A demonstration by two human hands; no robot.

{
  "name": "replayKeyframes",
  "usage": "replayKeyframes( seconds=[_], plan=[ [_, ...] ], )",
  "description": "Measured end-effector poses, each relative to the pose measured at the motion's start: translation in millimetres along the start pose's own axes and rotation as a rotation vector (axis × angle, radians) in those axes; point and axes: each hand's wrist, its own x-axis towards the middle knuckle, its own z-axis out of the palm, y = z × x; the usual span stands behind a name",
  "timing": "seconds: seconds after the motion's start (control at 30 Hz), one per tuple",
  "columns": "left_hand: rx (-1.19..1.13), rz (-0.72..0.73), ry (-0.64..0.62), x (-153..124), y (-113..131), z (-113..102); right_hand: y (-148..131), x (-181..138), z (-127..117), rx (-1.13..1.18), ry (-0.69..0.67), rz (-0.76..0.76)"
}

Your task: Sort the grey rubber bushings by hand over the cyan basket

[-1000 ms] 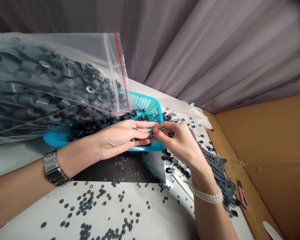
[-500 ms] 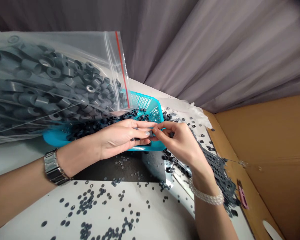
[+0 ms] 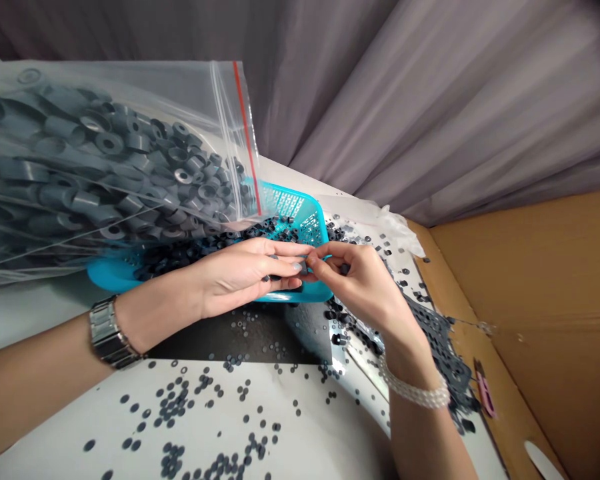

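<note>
Your left hand [image 3: 240, 277]: fingers nearly straight, thumb tucked beneath, tips closed on a small grey ring [image 3: 304, 268]. Your right hand [image 3: 360, 280]: curled, thumb and forefinger pinching the same ring from the other side. Ring location: over the near rim of the turquoise basket [image 3: 307, 210], itself holding more dark rings. Zip bag [image 3: 105, 167] of larger grey rings lies across the basket's left. Loose washers [image 3: 205, 400] scatter the counter [image 3: 30, 310].

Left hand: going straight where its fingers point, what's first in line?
The left hand points at the right hand, fingertips meeting on a small grey part; that hand comes first, probably.
</note>
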Motion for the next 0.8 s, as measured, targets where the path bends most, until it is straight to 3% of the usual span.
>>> replayKeyframes(
  seconds=[0.8],
  plan=[
    [-0.008,0.014,-0.026,3.9,-2.9,-3.4,-1.2,0.2,1.2,0.025,-0.007,0.015]
  ],
)
